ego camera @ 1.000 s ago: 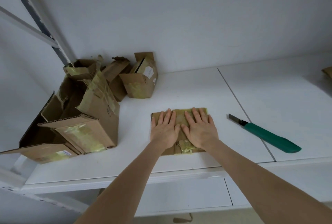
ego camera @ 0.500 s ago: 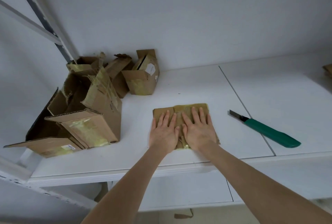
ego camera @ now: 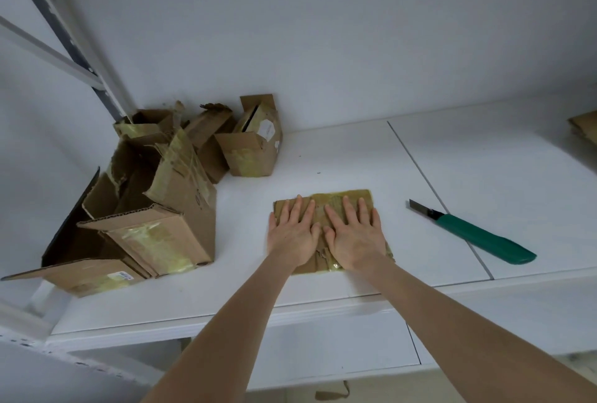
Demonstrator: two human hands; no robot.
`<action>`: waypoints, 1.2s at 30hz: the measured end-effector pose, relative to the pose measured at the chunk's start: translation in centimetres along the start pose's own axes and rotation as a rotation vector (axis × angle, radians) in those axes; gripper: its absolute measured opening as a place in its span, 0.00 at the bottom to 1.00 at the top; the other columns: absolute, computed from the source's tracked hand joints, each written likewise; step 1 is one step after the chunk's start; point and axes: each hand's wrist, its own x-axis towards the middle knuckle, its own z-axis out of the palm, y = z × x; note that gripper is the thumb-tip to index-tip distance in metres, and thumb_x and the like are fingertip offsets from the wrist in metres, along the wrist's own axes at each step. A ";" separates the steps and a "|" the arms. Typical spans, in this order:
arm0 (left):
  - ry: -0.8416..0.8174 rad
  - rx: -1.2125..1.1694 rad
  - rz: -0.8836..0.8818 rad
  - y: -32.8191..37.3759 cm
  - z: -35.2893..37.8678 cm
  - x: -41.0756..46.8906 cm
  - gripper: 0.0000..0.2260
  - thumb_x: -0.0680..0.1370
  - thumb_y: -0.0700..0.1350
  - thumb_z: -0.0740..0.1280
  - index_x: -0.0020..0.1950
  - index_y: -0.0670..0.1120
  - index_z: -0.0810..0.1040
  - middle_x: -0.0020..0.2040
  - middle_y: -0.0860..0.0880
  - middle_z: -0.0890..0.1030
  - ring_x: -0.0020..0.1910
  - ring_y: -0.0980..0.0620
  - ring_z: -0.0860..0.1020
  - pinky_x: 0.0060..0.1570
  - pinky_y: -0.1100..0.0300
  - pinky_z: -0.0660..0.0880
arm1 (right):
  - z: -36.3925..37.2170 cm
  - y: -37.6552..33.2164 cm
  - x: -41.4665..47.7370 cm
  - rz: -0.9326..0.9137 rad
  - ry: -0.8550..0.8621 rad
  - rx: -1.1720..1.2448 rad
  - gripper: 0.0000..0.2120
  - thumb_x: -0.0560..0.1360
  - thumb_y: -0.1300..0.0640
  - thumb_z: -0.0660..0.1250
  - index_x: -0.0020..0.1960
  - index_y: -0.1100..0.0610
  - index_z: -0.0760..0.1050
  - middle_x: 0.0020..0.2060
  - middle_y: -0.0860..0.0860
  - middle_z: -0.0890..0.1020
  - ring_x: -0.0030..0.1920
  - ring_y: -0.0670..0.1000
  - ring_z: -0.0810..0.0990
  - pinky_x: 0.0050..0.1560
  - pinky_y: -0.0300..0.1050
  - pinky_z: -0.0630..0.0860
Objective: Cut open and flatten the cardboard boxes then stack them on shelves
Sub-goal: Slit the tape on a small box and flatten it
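A small flattened cardboard box (ego camera: 336,199) with yellowish tape lies on the white shelf (ego camera: 339,157) near its front edge. My left hand (ego camera: 295,231) and my right hand (ego camera: 353,231) press flat on it side by side, fingers straight and spread. A green-handled utility knife (ego camera: 478,236) lies on the shelf to the right of my hands, blade extended and pointing back-left. A pile of several unflattened cardboard boxes (ego camera: 155,196) stands at the shelf's left end.
The white wall (ego camera: 323,47) closes the back of the shelf. A metal shelf upright (ego camera: 64,34) rises at the far left. More flattened cardboard (ego camera: 584,128) shows at the right edge. A seam (ego camera: 436,189) divides the shelf surface.
Both hands stay pressed on the flattened box and have shifted slightly along it. The camera view has tilted a little; knife and box pile have not moved.
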 end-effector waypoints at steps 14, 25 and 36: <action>0.152 -1.062 -0.432 -1.9 -4.6 -2.8 0.27 0.76 0.41 0.69 0.73 0.43 0.64 0.59 0.43 0.77 0.57 0.43 0.77 0.56 0.53 0.76 | -2.1 1.0 0.1 -0.042 -0.071 0.236 0.28 0.82 0.40 0.46 0.80 0.45 0.45 0.79 0.52 0.41 0.78 0.58 0.39 0.76 0.57 0.40; 0.312 -1.461 -0.236 6.0 -9.6 2.0 0.10 0.78 0.38 0.67 0.59 0.43 0.76 0.55 0.44 0.81 0.54 0.43 0.80 0.57 0.43 0.77 | -8.3 8.1 -4.1 0.368 0.346 0.712 0.36 0.75 0.36 0.64 0.77 0.46 0.55 0.77 0.54 0.53 0.70 0.60 0.68 0.67 0.56 0.68; -0.002 -1.440 -0.048 28.4 -7.0 7.7 0.11 0.81 0.34 0.57 0.58 0.44 0.74 0.51 0.43 0.80 0.51 0.44 0.80 0.49 0.51 0.80 | -10.5 30.0 -5.5 0.521 0.426 0.327 0.24 0.80 0.46 0.60 0.73 0.52 0.63 0.74 0.56 0.59 0.74 0.59 0.56 0.68 0.51 0.64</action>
